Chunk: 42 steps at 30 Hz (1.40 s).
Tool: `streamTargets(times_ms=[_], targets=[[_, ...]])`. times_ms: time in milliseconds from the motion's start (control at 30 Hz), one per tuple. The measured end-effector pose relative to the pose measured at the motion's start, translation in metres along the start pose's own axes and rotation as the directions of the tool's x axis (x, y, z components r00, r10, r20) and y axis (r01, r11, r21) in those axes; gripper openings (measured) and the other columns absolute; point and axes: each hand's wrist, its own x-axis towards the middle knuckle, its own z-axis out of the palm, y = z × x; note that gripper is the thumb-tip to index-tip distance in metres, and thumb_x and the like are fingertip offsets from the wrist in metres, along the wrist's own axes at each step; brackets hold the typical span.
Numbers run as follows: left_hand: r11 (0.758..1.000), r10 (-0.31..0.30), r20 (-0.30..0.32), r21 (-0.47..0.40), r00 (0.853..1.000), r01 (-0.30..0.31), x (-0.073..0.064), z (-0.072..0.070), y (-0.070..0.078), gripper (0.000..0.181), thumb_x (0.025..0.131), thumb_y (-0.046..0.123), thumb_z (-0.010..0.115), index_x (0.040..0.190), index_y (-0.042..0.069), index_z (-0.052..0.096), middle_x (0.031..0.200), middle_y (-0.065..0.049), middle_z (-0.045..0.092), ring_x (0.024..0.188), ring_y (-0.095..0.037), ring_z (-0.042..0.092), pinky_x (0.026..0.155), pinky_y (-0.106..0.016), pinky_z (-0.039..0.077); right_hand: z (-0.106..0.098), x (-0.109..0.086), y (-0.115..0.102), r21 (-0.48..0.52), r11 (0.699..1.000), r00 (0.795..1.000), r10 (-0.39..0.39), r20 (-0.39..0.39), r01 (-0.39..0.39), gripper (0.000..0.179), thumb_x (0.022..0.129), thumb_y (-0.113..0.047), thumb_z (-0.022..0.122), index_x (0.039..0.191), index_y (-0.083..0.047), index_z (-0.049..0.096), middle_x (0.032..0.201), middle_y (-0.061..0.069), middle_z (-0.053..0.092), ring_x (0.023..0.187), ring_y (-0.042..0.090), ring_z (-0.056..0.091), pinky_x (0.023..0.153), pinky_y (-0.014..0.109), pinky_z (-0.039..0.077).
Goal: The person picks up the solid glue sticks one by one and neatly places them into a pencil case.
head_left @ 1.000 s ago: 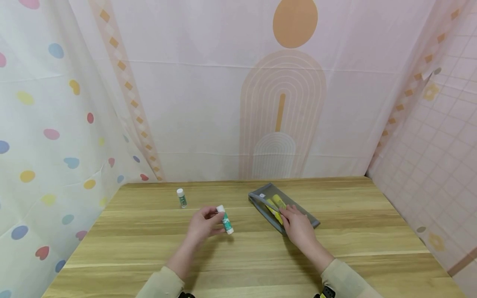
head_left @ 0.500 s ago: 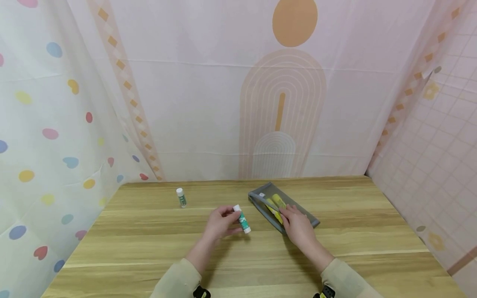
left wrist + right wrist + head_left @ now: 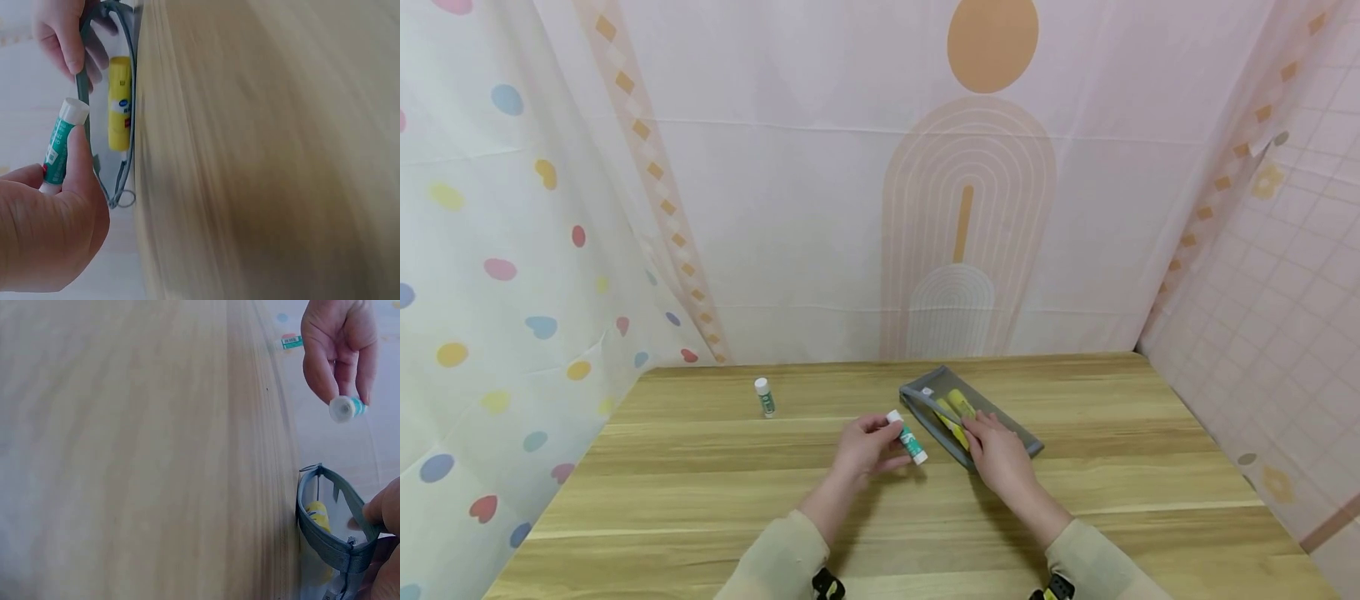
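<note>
My left hand (image 3: 863, 452) pinches a white and green glue stick (image 3: 908, 438) between thumb and fingers, tilted, just left of a grey see-through zip pouch (image 3: 946, 381). My right hand (image 3: 1000, 457) grips the upper edge of the pouch's mouth, thumb inside and fingers on the outer face. The right wrist view shows the zip rim (image 3: 331, 547) spread apart. Inside lie yellow glue sticks; one yellow glue stick (image 3: 119, 103) shows plainly in the left wrist view. The held stick's white end (image 3: 341, 409) hangs short of the pouch's opening.
A second green and white glue stick (image 3: 765, 398) stands upright at the table's back left. The wooden table (image 3: 662, 500) meets patterned curtains (image 3: 805, 250) at the back and sides.
My left hand has carried the green glue stick rightward, close to the pouch, tilting it a little more. My right hand and the pouch have stayed in place.
</note>
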Motion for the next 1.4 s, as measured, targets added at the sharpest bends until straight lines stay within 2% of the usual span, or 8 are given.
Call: streamTargets(times_ms=[167, 433, 667, 933, 1400], targets=[[1.0, -0.019, 0.002, -0.01, 1.0, 0.019, 0.004, 0.011, -0.005, 0.019, 0.096, 0.001, 0.063, 0.111, -0.008, 0.056, 0.091, -0.011, 0.06, 0.075, -0.016, 0.063, 0.073, -0.039, 0.061, 0.0, 0.0, -0.001, 0.003, 1.0, 1.0, 0.005, 0.001, -0.005, 0.023, 0.096, -0.007, 0.064, 0.116, 0.001, 0.071, 0.125, 0.029, 0.061, 0.117, 0.048, 0.056, 0.09, 0.071, 0.045], [0.999, -0.044, -0.023, -0.034, 0.999, 0.043, 0.009, 0.027, -0.011, 0.028, 0.095, 0.001, 0.063, 0.118, -0.012, 0.054, 0.088, -0.013, 0.06, 0.074, -0.017, 0.062, 0.072, -0.04, 0.062, 0.001, 0.002, -0.001, 0.02, 1.0, 1.0, 0.013, 0.005, -0.014, 0.024, 0.096, -0.008, 0.064, 0.117, 0.001, 0.07, 0.126, 0.03, 0.06, 0.117, 0.049, 0.055, 0.092, 0.07, 0.045], [0.997, -0.045, -0.05, -0.059, 0.998, 0.042, 0.011, 0.039, -0.014, 0.032, 0.095, 0.001, 0.063, 0.121, -0.013, 0.051, 0.085, -0.012, 0.059, 0.07, -0.016, 0.061, 0.07, -0.039, 0.062, 0.0, 0.0, -0.002, 0.022, 0.999, 0.998, -0.034, -0.054, 0.035, 0.022, 0.092, -0.005, 0.067, 0.112, 0.003, 0.071, 0.12, 0.032, 0.062, 0.111, 0.052, 0.058, 0.088, 0.069, 0.048], [0.997, -0.041, -0.088, -0.064, 0.995, 0.036, 0.015, 0.049, -0.018, 0.032, 0.095, 0.001, 0.063, 0.12, -0.014, 0.052, 0.083, -0.012, 0.058, 0.068, -0.017, 0.06, 0.07, -0.041, 0.062, 0.0, 0.001, 0.0, 0.002, 1.0, 1.0, -0.001, -0.013, 0.001, 0.023, 0.095, -0.006, 0.065, 0.115, 0.001, 0.071, 0.123, 0.03, 0.061, 0.114, 0.05, 0.057, 0.093, 0.062, 0.049], [0.998, -0.056, -0.129, -0.034, 0.99, 0.052, 0.022, 0.059, -0.02, 0.033, 0.096, 0.004, 0.063, 0.122, -0.013, 0.051, 0.085, -0.014, 0.057, 0.069, -0.017, 0.059, 0.07, -0.038, 0.062, 0.001, 0.004, 0.0, 0.02, 1.0, 1.0, 0.01, -0.011, -0.009, 0.024, 0.095, -0.007, 0.065, 0.117, 0.003, 0.07, 0.123, 0.031, 0.06, 0.115, 0.049, 0.057, 0.094, 0.058, 0.049]])
